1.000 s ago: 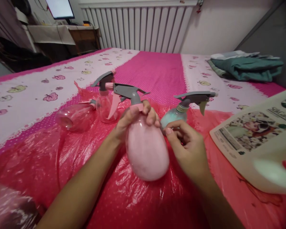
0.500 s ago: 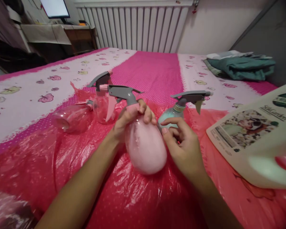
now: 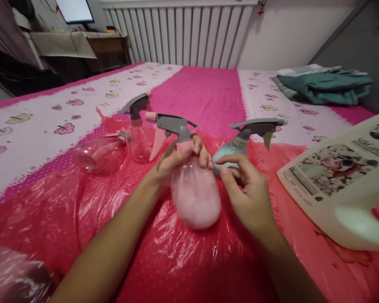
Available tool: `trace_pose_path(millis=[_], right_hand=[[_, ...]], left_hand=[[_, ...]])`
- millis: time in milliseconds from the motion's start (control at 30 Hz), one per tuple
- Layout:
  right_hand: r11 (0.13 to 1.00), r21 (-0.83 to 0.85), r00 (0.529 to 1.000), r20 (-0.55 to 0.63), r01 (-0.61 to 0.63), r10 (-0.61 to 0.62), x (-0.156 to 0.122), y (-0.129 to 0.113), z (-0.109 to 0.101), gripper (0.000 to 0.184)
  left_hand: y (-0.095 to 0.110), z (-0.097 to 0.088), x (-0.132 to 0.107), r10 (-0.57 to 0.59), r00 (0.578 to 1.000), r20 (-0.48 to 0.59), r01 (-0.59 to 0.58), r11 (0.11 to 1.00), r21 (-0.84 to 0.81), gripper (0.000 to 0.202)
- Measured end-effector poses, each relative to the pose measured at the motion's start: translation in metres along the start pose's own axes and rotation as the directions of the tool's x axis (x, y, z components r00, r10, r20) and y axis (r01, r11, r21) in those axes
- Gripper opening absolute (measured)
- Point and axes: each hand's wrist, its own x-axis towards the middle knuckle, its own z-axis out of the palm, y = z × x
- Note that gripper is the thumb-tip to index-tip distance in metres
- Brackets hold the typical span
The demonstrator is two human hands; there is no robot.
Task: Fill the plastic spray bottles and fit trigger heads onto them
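Observation:
My left hand (image 3: 180, 158) grips the neck of a pink spray bottle (image 3: 196, 198) with a grey trigger head, tilted away from me over the red plastic sheet (image 3: 177, 261). Just right of the bottle hovers my right hand (image 3: 244, 189), fingers loosely curled and apart, holding nothing. Right behind that hand stands a pale green spray bottle (image 3: 232, 149) with a grey trigger.
A clear pink spray bottle (image 3: 139, 134) stands behind on the left, with an empty clear bottle (image 3: 94, 153) lying beside it. A large white jug with a printed label (image 3: 344, 181) sits at the right. Folded green cloth (image 3: 325, 88) lies far right on the pink bedspread.
The pink bottle and both hands have shifted slightly away from me and to the right; my right hand stays beside the bottle.

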Motion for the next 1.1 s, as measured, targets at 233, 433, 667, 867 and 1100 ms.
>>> trace_pose_path(millis=[233,433,667,867,1100], right_hand=[[1.0,-0.02,1.0,0.012,-0.01,0.01,-0.0002,-0.0016,-0.0008,0.013],[0.999,-0.053,1.0,-0.003,0.008,-0.008,0.0001,-0.0025,-0.0011,0.015],[1.0,-0.026,1.0,0.002,0.004,-0.003,0.0007,-0.0014,-0.0009,0.015],[0.999,-0.039,1.0,-0.012,0.003,-0.004,0.0004,-0.0017,-0.002,0.014],[0.999,-0.031,0.999,-0.038,0.013,-0.014,0.0013,-0.0013,-0.0034,0.015]], left_hand=[[-0.0025,-0.0033,0.0017,-0.06,0.998,0.034,0.061,0.998,-0.011,0.039],[0.0028,-0.0045,0.0018,-0.043,0.998,-0.042,0.042,0.999,-0.023,0.046],[0.0008,-0.0078,0.0013,-0.06,0.998,0.017,0.058,0.994,0.088,0.041],[-0.0047,-0.0086,0.0017,-0.004,1.0,-0.025,0.005,0.998,0.055,0.044],[-0.0029,-0.0066,0.0025,0.004,0.998,-0.064,-0.006,0.999,-0.038,0.051]])
